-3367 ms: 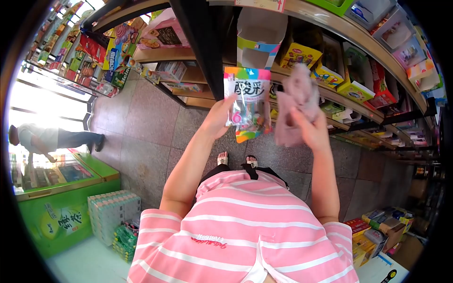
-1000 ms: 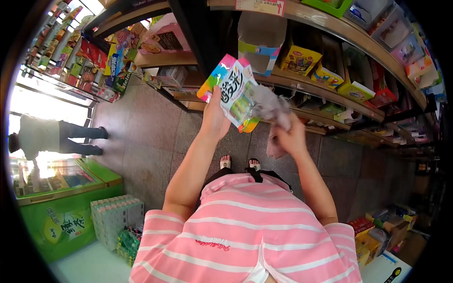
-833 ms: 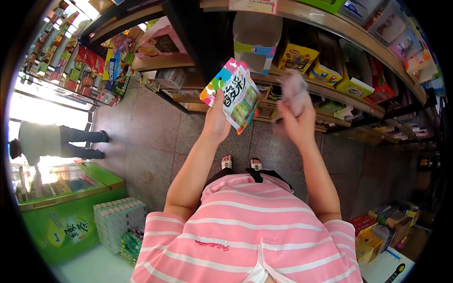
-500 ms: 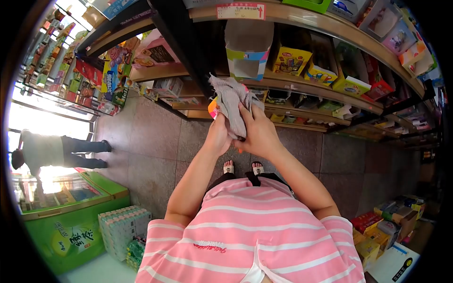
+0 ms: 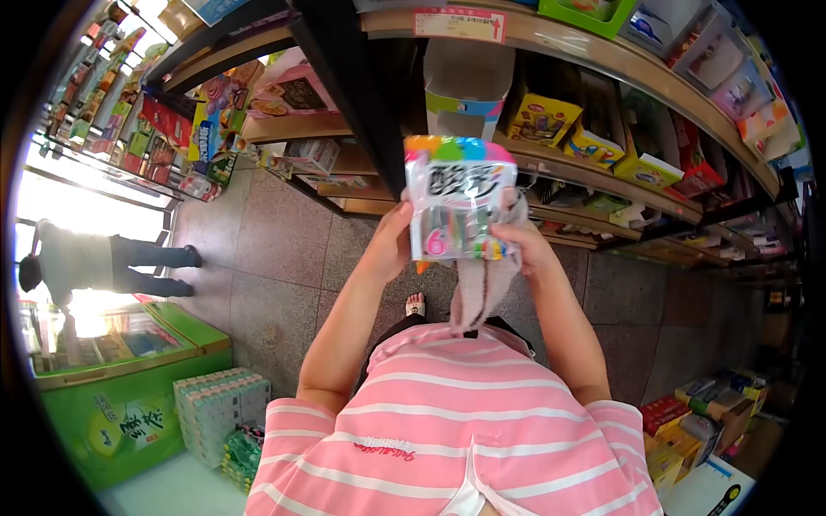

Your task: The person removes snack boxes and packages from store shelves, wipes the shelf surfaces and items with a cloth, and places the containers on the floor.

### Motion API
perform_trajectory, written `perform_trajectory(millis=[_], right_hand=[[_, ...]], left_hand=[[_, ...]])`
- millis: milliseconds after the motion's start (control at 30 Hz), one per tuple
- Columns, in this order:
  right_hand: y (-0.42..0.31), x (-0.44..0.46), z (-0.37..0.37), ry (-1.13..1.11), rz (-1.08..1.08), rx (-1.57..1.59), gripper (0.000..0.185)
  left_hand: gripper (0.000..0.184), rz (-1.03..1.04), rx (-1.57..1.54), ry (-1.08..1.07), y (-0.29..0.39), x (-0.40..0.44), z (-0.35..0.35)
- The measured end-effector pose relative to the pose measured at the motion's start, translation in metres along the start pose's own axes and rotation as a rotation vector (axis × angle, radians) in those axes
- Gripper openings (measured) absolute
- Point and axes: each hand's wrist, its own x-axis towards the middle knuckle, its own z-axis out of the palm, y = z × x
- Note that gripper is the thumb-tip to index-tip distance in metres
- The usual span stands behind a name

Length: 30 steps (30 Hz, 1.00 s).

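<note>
1. Nearest, the right hand [image 5: 529, 249] grips a candy-coloured packet [image 5: 460, 193], its thumb pressed on the lower right of the front. A pale cloth [image 5: 479, 292] is caught with it, showing at the packet's right edge and hanging below.
2. The left hand [image 5: 387, 245] is at the packet's left edge; whether it is closed on it cannot be told, as its fingers are partly hidden.
3. Half a second ago the cloth covered much of the packet's face; now that printed face is bare to view and the cloth lies behind. Any rubbing would therefore seem to fall on the back.
4. The packet, held before the shelf, has a see-through lower part with coloured contents inside.
5. On the shelf beyond, an open-topped carton [image 5: 469, 110] shows its pale inner wall. Beside it, a yellow box [image 5: 545, 119] and a green-yellow box [image 5: 645, 163] stand open, their contents too dark to name.
6. Farther left, a green freezer [image 5: 77, 413] shows packs through its glass top; another person [image 5: 82, 258] stands by it.
</note>
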Motion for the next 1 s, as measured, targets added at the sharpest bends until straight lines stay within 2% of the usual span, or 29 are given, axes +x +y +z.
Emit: perform_trajectory(millis=[33,67,100,133,167,233,300,367,400,433,500,533,600,633,733,800,833,900,967,1000], right_hand=[[0.002,0.004,0.000,0.000,0.000,0.000,0.056],[0.004,0.011,0.000,-0.035,-0.051,-0.049,0.056],[0.003,0.016,0.001,-0.066,-0.103,-0.099,0.056],[-0.003,0.020,0.001,0.016,-0.116,-0.336,0.048],[-0.008,0.017,0.000,0.017,-0.116,-0.336,0.048],[-0.023,0.011,-0.005,0.236,-0.147,-0.651,0.040],[-0.028,0.011,-0.017,0.286,-0.162,-0.772,0.041],[-0.056,0.004,-0.008,0.392,-0.379,-0.955,0.036],[-0.073,0.002,-0.001,0.382,-0.478,-0.949,0.035],[-0.104,0.006,0.009,0.479,-0.723,-1.191,0.035],[-0.118,0.008,0.018,0.524,-0.847,-1.417,0.032],[-0.125,0.018,0.021,0.509,-0.867,-1.424,0.032],[-0.127,0.042,0.020,0.618,-0.964,-1.831,0.033],[-0.128,0.067,0.024,0.496,-0.909,-1.994,0.037],[-0.121,0.093,0.023,0.496,-0.955,-2.024,0.035],[-0.114,0.112,0.019,0.316,-0.836,-2.214,0.023],[-0.113,0.114,0.017,0.317,-0.839,-2.216,0.023],[-0.109,0.110,0.017,0.338,-0.847,-2.212,0.008],[-0.107,0.091,0.015,0.286,-0.857,-2.218,0.007],[-0.105,0.077,0.016,0.235,-0.866,-2.220,0.008]], left_hand=[[0.053,-0.048,-0.049,0.020,0.000,-0.002,0.004],[0.041,-0.066,-0.051,0.079,0.004,-0.001,0.007],[0.041,-0.064,-0.050,0.078,0.004,0.001,0.004],[0.038,-0.049,0.016,0.123,0.002,0.004,-0.002],[0.034,-0.038,0.084,0.171,0.002,0.004,-0.007],[0.032,0.003,0.117,0.189,0.011,0.006,-0.016],[0.031,0.058,0.084,0.334,0.018,0.006,-0.026],[0.029,0.095,0.091,0.372,0.027,0.007,-0.032],[0.028,0.089,0.089,0.350,0.029,0.006,-0.034],[0.028,0.099,0.084,0.333,0.034,0.007,-0.038],[0.027,0.117,0.075,0.343,0.036,0.009,-0.042],[0.027,0.091,0.034,0.335,0.042,0.010,-0.041],[0.028,0.048,-0.005,0.320,0.046,0.010,-0.041],[0.028,0.042,-0.045,0.296,0.048,0.012,-0.041],[0.029,0.034,-0.067,0.255,0.049,0.011,-0.046],[0.029,0.045,-0.044,0.217,0.044,0.008,-0.052],[0.029,0.048,-0.044,0.215,0.043,0.007,-0.055],[0.035,0.038,0.048,0.276,0.043,0.004,-0.059],[0.039,0.051,0.013,0.285,0.049,0.000,-0.060],[0.045,0.019,0.255,0.295,0.053,-0.003,-0.059]])
